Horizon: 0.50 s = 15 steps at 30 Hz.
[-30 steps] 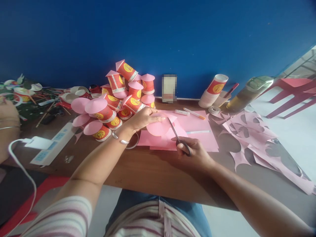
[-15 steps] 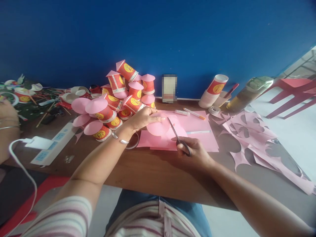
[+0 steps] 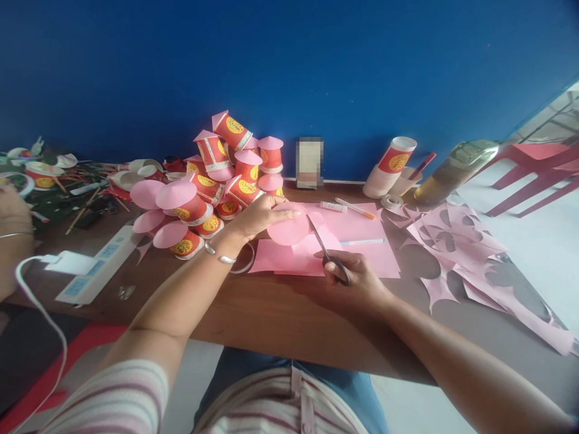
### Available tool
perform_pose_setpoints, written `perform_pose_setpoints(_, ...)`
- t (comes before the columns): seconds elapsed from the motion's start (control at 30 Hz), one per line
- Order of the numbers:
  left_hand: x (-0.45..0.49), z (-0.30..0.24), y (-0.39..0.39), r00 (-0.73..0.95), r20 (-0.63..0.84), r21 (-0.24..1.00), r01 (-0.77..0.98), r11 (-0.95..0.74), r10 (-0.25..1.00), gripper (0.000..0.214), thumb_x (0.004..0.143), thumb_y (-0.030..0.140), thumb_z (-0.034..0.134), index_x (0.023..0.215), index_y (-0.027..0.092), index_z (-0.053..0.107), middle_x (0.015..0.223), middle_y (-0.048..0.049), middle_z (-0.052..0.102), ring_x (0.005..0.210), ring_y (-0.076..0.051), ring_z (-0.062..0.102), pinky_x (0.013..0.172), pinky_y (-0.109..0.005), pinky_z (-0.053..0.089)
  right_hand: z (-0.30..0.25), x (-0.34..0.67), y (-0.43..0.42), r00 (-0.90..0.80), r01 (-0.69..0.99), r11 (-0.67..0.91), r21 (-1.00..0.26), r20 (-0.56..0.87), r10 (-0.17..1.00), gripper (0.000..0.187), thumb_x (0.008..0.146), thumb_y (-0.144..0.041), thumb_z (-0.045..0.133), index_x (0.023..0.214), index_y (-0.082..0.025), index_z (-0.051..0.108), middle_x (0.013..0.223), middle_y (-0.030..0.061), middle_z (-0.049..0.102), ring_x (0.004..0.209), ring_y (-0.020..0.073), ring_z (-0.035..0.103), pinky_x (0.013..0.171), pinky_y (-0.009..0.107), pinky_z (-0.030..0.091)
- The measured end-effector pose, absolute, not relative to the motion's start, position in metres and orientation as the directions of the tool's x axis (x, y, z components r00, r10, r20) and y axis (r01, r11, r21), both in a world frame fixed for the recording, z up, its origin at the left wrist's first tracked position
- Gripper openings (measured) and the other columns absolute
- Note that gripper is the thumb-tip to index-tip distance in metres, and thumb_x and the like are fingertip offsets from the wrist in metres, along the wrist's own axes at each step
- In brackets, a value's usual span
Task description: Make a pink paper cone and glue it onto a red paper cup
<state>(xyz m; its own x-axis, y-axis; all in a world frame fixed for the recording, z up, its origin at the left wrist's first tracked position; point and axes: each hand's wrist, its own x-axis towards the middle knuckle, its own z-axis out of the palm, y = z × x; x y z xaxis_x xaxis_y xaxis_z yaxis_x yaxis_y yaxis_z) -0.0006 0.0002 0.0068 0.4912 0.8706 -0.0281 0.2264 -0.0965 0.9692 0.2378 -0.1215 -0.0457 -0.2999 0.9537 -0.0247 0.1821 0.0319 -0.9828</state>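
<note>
Between the thumb and fingers of my left hand (image 3: 266,217) is a round pink paper disc (image 3: 289,230), held above the table. My right hand (image 3: 355,271) grips a pair of dark-handled scissors (image 3: 322,242), whose blades point up and left at the disc's right edge. Pink paper sheets (image 3: 371,256) lie flat beneath both hands. A light blue pen (image 3: 363,242) rests on them, with a white marker (image 3: 333,207) and an orange-capped pen (image 3: 357,208) farther back.
Red paper cups with pink cone tops (image 3: 244,187) are piled at left of centre. Pink scraps (image 3: 452,241) spread on the right, near a cup stack (image 3: 391,166) and a bottle (image 3: 456,172). A power strip (image 3: 102,265) lies left. Another person's hand (image 3: 13,211) is at far left.
The pink disc has shifted very slightly and tilted in my left hand. The scissors stay at its right edge, and little else differs.
</note>
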Motion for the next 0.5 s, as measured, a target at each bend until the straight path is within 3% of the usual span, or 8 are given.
perform_pose_setpoints(0.17, -0.0014, 0.0055, 0.0007, 0.516, -0.010, 0.967, 0.222, -0.123, 0.857, 0.035, 0.075, 0.046, 0.084, 0.070, 0.014, 0.068, 0.065, 0.0029, 0.053, 0.061, -0.008, 0.044, 0.057, -0.022, 0.034, -0.0491, 0.2371, -0.1212, -0.297, 0.176, -0.002, -0.984, -0.055, 0.953, 0.028, 0.092, -0.043, 0.059, 0.080, -0.018, 0.066, 0.058, -0.0022, 0.052, 0.057, 0.0111, 0.045, 0.057, 0.025, 0.042)
perform_pose_setpoints(0.4, -0.0023, 0.0051, 0.0012, 0.558, -0.027, 0.958, 0.251, -0.138, 0.829, 0.031, 0.078, 0.045, 0.080, 0.078, 0.015, 0.074, 0.073, 0.0010, 0.061, 0.069, -0.010, 0.052, 0.064, -0.022, 0.039, -0.0502, 0.2374, -0.1210, -0.312, 0.158, 0.020, -0.987, -0.031, 0.950, 0.031, 0.093, -0.044, 0.059, 0.077, -0.018, 0.064, 0.059, -0.0021, 0.053, 0.058, 0.0111, 0.046, 0.059, 0.026, 0.044)
perform_pose_setpoints(0.5, -0.0020, 0.0054, 0.0011, 0.537, -0.024, 0.956, 0.260, -0.138, 0.843, 0.033, 0.077, 0.045, 0.081, 0.073, 0.015, 0.070, 0.068, 0.0024, 0.057, 0.064, -0.009, 0.048, 0.059, -0.022, 0.036, -0.0478, 0.2377, -0.1211, -0.310, 0.175, 0.035, -0.984, -0.021, 0.951, 0.029, 0.092, -0.043, 0.059, 0.076, -0.019, 0.063, 0.060, -0.0015, 0.053, 0.058, 0.0114, 0.046, 0.058, 0.026, 0.042)
